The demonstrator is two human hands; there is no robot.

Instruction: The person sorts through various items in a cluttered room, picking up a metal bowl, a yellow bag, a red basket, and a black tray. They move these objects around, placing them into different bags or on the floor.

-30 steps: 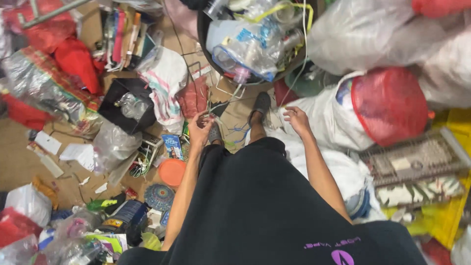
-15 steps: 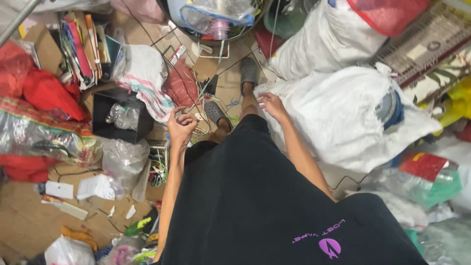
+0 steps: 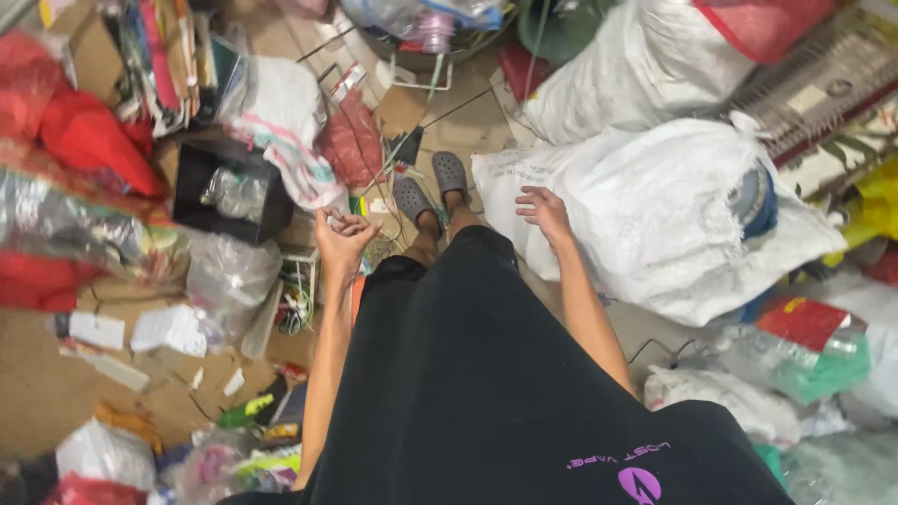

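Down low, left hand [image 3: 341, 238] curled shut, contents unclear; right hand [image 3: 545, 211] open on stuffed white sack [image 3: 673, 206]; black bin [image 3: 229, 192] w/ clear plastic.

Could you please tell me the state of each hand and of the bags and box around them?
Left hand: fingers curled shut, what it holds hidden.
Right hand: open, fingers spread, beside the sack.
Large white woven sack: full, lying on its side.
Black open box: open, clear plastic inside.
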